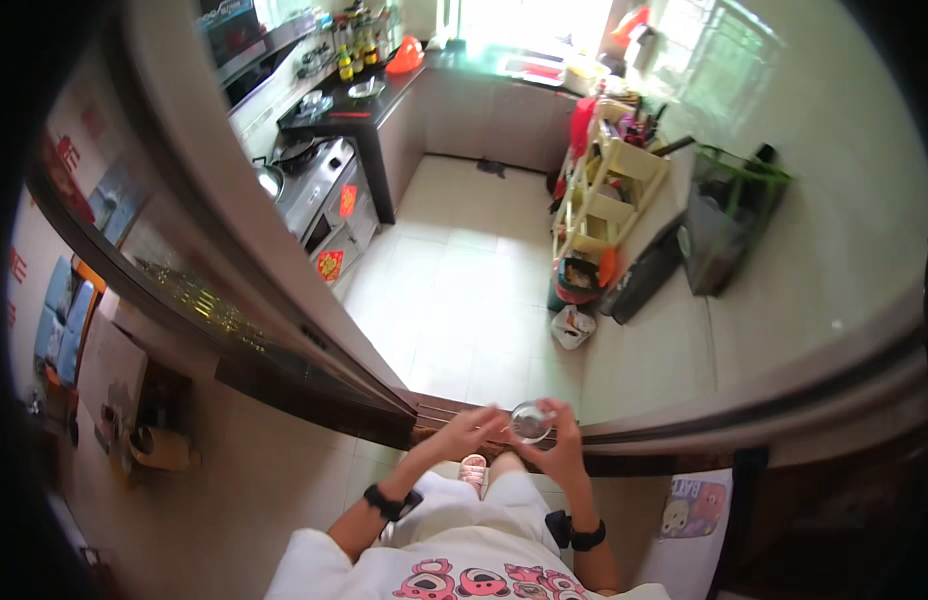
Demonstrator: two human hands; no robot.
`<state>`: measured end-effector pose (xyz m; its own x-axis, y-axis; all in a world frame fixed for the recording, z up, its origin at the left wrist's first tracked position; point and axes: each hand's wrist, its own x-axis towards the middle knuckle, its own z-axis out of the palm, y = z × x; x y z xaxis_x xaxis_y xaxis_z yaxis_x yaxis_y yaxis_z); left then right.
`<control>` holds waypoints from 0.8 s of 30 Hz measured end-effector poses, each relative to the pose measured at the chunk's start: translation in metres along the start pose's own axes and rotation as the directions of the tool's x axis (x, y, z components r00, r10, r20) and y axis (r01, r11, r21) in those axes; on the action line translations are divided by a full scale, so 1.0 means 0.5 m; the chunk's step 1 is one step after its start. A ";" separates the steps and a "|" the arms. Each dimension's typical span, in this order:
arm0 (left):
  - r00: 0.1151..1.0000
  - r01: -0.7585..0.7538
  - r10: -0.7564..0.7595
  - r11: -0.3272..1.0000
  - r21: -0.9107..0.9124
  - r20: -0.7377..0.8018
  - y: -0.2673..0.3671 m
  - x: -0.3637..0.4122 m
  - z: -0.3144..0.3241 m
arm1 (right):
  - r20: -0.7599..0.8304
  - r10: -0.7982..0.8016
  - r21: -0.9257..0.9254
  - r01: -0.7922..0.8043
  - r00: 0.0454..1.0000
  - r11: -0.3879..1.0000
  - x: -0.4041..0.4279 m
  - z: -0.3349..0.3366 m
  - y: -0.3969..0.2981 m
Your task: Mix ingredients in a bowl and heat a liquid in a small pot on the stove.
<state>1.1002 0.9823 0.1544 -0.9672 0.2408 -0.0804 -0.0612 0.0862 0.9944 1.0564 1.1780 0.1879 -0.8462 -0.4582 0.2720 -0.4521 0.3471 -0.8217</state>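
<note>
My right hand (558, 442) holds a clear glass cup (530, 423) by its side, thumb and fingers around it, in front of my body. To the left of the cup is my left hand (475, 430), fingers apart and slightly blurred. Its fingertips come close to the glass, though I cannot tell whether they touch it. Both wrists wear black bands. Below the hands, one slippered foot (473, 471) shows at the doorway threshold (441, 411).
Ahead lies a kitchen with a tiled floor (468, 300). A gas stove (314, 191) and dark counter (393, 94) line the left. On the right stand a cream shelf rack (610, 180), a waste bin (573, 281) and a white plastic bag (573, 327). A sliding door frame (284, 262) borders the opening.
</note>
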 end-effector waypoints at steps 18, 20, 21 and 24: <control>0.231 0.111 -0.781 0.613 -0.782 -0.580 -0.771 0.546 -0.856 | 0.306 0.000 -0.025 0.008 0.952 1.000 1.233 0.250 0.429; 0.157 -0.265 -0.814 0.510 -0.818 -0.559 -0.854 0.501 -0.966 | 0.409 -0.038 -0.051 0.065 0.912 0.997 1.317 0.332 0.446; 0.141 -0.417 -0.843 0.425 -0.804 -0.519 -0.867 0.522 -1.019 | 0.429 -0.038 -0.091 0.084 0.903 0.992 1.355 0.371 0.456; 0.110 -0.594 -0.857 0.349 -0.725 -0.503 -0.971 0.508 -1.159 | 0.471 0.039 -0.080 -0.001 0.881 0.997 1.451 0.506 0.490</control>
<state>0.7416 0.4413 -0.3089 -0.1780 -0.5335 -0.8269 0.3742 -0.8139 0.4445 0.4034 0.7238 0.0574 -0.6307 -0.7756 -0.0279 -0.4722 0.4119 -0.7793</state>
